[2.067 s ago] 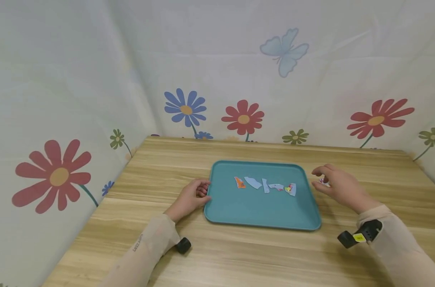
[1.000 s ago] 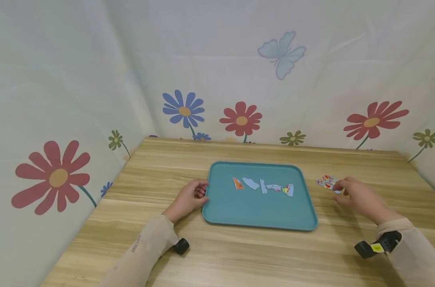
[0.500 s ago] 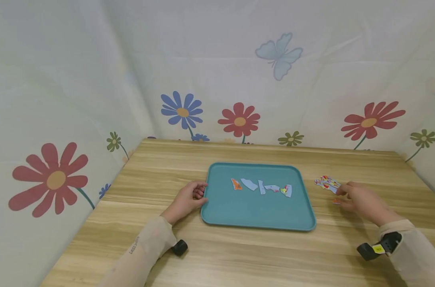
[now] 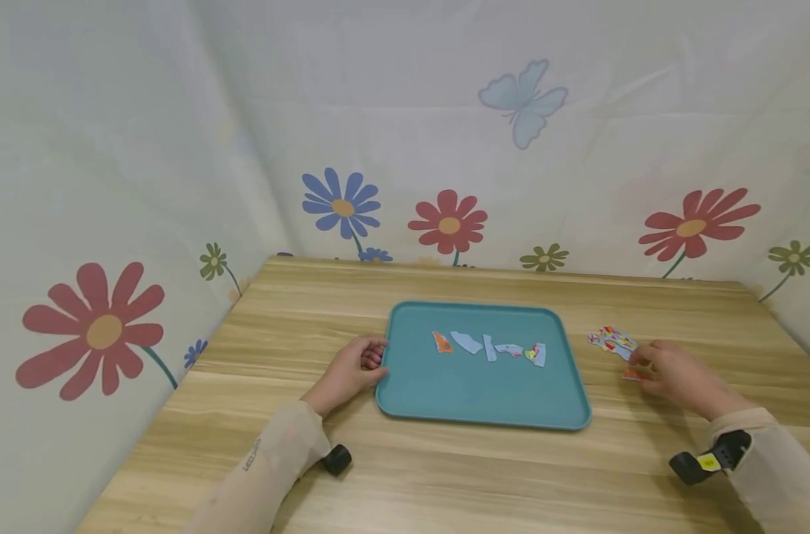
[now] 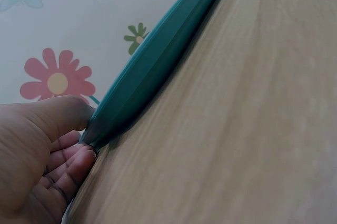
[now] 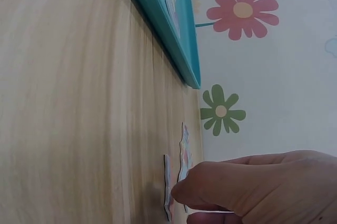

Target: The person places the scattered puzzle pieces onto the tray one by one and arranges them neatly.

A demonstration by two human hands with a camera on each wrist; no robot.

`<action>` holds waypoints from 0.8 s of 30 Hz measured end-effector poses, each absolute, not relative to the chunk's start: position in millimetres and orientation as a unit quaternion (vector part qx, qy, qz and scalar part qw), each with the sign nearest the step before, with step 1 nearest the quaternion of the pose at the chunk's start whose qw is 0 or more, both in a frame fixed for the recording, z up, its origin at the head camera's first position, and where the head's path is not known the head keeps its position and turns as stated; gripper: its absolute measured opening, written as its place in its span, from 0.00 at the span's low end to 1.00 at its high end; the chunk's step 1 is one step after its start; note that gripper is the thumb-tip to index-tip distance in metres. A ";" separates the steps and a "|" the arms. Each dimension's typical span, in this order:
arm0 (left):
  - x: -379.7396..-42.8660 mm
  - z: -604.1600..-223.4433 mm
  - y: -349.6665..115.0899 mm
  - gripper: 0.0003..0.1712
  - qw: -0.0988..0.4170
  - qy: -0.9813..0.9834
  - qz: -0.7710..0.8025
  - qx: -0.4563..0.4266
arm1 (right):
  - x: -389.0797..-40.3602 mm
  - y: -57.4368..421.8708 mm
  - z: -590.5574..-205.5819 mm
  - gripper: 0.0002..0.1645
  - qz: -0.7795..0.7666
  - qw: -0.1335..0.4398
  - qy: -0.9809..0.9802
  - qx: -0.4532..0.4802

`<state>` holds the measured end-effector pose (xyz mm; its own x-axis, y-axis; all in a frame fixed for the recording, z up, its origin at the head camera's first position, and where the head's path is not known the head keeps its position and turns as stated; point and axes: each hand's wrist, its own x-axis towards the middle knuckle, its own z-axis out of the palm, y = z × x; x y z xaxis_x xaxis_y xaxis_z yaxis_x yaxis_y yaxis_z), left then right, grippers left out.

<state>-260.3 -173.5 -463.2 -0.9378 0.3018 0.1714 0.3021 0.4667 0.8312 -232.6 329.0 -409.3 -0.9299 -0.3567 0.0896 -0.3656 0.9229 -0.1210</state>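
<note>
My left hand point(image 4: 351, 371) grips the left rim of a teal tray point(image 4: 478, 400), its thumb over the edge in the left wrist view. Cut-out puzzle pieces lie in a row on the tray: an orange one point(image 4: 442, 342), pale blue ones point(image 4: 466, 342) and a yellow-marked one point(image 4: 535, 354). To the right of the tray, my right hand point(image 4: 682, 378) pinches low at an orange puzzle piece point(image 4: 630, 375), partly hidden by the fingers. Multicoloured puzzle pieces point(image 4: 608, 340) lie just beyond its fingertips. The right wrist view shows a fingertip against the thin edge of a piece point(image 6: 167, 182).
The wooden table point(image 4: 472, 482) runs back to a white curtain point(image 4: 392, 111) printed with flowers and a butterfly. Black straps with small units point(image 4: 695, 466) sit at both wrists.
My right hand has come away from the multicoloured pieces, toward me and right, uncovering them; the orange piece now shows at its fingers. The left hand stays on the tray rim.
</note>
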 end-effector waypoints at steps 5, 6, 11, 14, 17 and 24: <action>-260.4 -462.0 -172.8 0.27 -0.002 -0.858 -0.482 -0.176 | -234.9 331.1 -412.8 0.15 0.077 0.007 -0.981 0.179; -260.2 -461.6 -172.6 0.27 -0.003 -0.859 -0.481 -0.175 | -235.4 331.3 -413.4 0.15 0.077 0.003 -0.981 0.177; -259.2 -459.6 -171.8 0.27 -0.004 -0.858 -0.485 -0.172 | -237.4 331.5 -413.4 0.16 0.071 -0.013 -0.984 0.166; -259.2 -459.5 -171.7 0.27 -0.001 -0.856 -0.487 -0.173 | -238.6 330.9 -413.2 0.15 0.067 -0.018 -0.984 0.164; -259.0 -459.7 -172.0 0.27 0.000 -0.857 -0.486 -0.174 | -239.2 330.3 -413.2 0.15 0.065 -0.022 -0.984 0.164; -258.6 -459.6 -172.4 0.27 -0.001 -0.856 -0.486 -0.173 | -240.0 332.0 -414.3 0.12 0.069 -0.013 -0.981 0.178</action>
<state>-258.6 -172.4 -459.6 -0.9399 0.2974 0.1675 0.2963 0.4672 0.8330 -240.0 332.0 -414.3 -0.9361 -0.3517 -0.0010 -0.3481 0.9269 -0.1406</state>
